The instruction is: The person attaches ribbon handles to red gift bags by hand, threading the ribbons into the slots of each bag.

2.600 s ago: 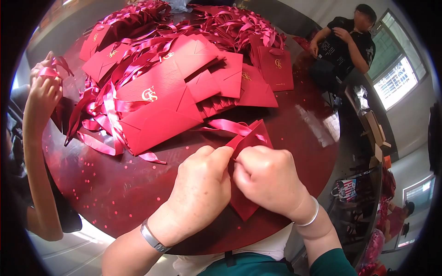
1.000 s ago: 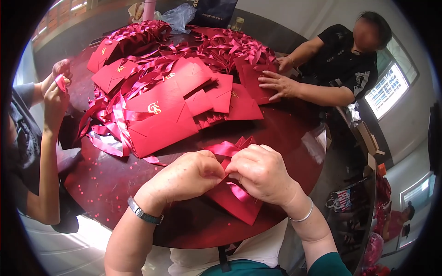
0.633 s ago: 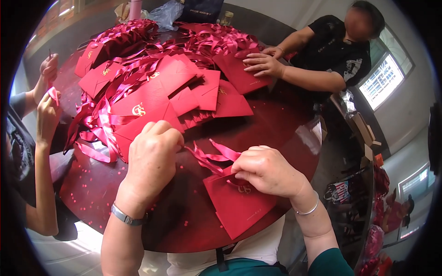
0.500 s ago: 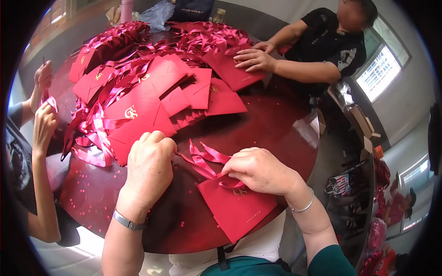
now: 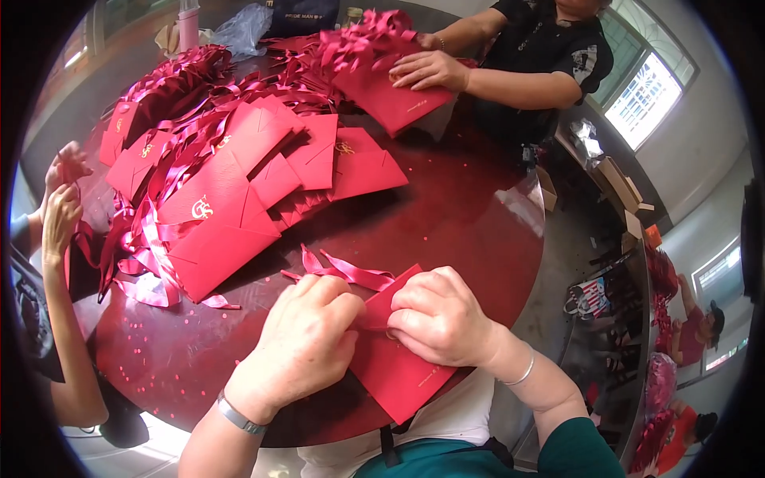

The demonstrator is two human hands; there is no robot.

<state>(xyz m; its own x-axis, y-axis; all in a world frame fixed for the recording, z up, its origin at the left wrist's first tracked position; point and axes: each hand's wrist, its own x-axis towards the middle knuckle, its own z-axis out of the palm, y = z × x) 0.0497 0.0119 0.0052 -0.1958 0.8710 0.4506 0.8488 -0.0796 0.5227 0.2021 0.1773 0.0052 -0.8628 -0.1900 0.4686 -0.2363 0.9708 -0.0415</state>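
Note:
A small red paper bag (image 5: pixel 402 382) with a pink-red ribbon handle (image 5: pixel 351 271) lies at the table's near edge. My left hand (image 5: pixel 307 342) is closed at the bag's upper left edge, its fingertips pinching there. From the other side, my right hand (image 5: pixel 438 315) grips the bag's upper part, fingers bent over it. Between the two hands the top of the bag is folded up. The ribbon trails on the table just beyond my fingers. My hands cover most of the gold print on the bag.
Several red paper bags (image 5: pixel 215 223) with ribbons are heaped on the dark round table (image 5: pixel 470 239). Across it, a person (image 5: pixel 526 80) handles a ribboned stack of bags (image 5: pixel 398 99). Another person's hands (image 5: pixel 64 199) work at the left. A pink bottle (image 5: pixel 188 32) stands behind.
My left hand has come right and nearer to meet the bag beside my right hand. The bag's top has folded up. The person across has lifted and tilted their stack of bags.

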